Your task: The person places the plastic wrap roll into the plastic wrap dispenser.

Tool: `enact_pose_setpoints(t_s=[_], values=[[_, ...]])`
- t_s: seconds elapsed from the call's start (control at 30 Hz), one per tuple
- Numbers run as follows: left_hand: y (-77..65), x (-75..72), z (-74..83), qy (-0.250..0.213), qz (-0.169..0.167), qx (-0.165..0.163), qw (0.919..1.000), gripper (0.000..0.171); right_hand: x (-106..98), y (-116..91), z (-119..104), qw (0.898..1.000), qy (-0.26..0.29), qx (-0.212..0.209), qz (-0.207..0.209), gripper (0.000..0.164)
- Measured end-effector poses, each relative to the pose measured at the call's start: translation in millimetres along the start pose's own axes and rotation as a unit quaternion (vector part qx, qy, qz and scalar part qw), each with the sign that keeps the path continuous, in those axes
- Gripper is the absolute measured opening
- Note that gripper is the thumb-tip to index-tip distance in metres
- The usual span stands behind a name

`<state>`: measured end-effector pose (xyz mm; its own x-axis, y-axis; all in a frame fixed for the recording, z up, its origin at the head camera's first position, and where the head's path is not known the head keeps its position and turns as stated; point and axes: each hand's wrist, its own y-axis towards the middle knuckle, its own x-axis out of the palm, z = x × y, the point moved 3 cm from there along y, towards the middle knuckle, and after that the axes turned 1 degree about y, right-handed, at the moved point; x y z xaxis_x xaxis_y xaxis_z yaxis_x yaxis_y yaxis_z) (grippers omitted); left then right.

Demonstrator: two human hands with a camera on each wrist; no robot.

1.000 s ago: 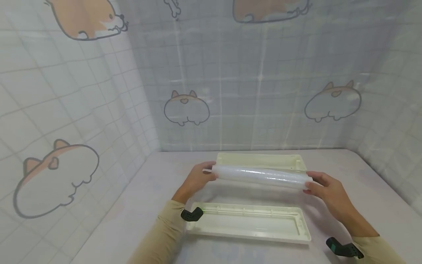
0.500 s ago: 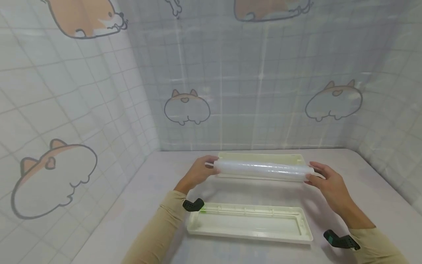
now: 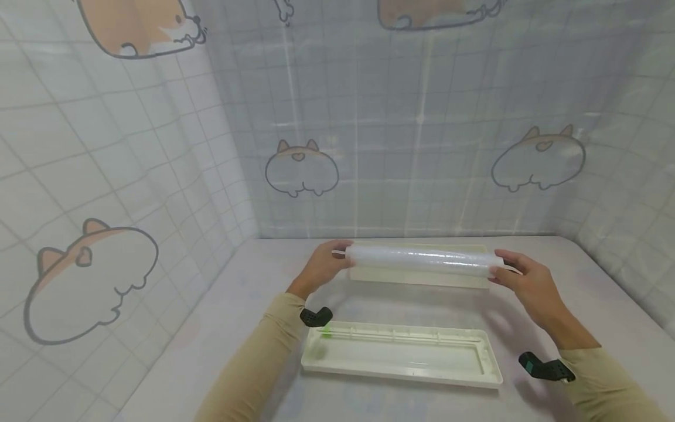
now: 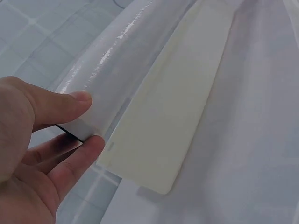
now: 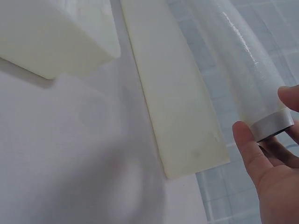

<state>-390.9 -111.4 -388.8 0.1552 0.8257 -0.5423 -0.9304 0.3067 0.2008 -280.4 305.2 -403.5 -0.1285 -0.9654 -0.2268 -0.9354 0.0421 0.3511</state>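
A glossy roll of clear plastic wrap (image 3: 422, 259) is held up level between the two hands, above a long cream plastic tray (image 3: 422, 276) at the back of the table. My left hand (image 3: 324, 264) grips its left end; in the left wrist view the thumb (image 4: 80, 99) lies on the film and fingertips touch the end rim. The right hand (image 3: 529, 284) grips the other end, where the right wrist view shows the grey core end (image 5: 272, 125) between thumb and fingers. The roll hides most of the tray's inside in the head view.
Nearer the body lies a second long cream tray (image 3: 401, 354), its inside facing up, with a ribbed slot along the back edge and a small green piece (image 3: 326, 331) at the left. Tile-patterned sheeting (image 3: 411, 146) with dog drawings hangs behind the table (image 3: 253, 287) and along both sides.
Both hands have carried the roll away from the body and slightly up in the head view, from in front of the back tray to over it. The front tray stays put.
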Motion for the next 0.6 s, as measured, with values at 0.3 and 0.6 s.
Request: enact_pose_setpoints(t_s=[0.3,0.6], values=[[10.2,2.7,4.0,0.016,0.021,-0.009,0.9996,0.051,-3.5,10.9,-2.5,1.0,-0.029,-0.004,0.01,0.064],[20.9,5.3,3.3,0.029,0.024,-0.015,0.9992,0.054,0.4,16.5,-4.0,0.999,-0.035,0.007,0.025,0.065]])
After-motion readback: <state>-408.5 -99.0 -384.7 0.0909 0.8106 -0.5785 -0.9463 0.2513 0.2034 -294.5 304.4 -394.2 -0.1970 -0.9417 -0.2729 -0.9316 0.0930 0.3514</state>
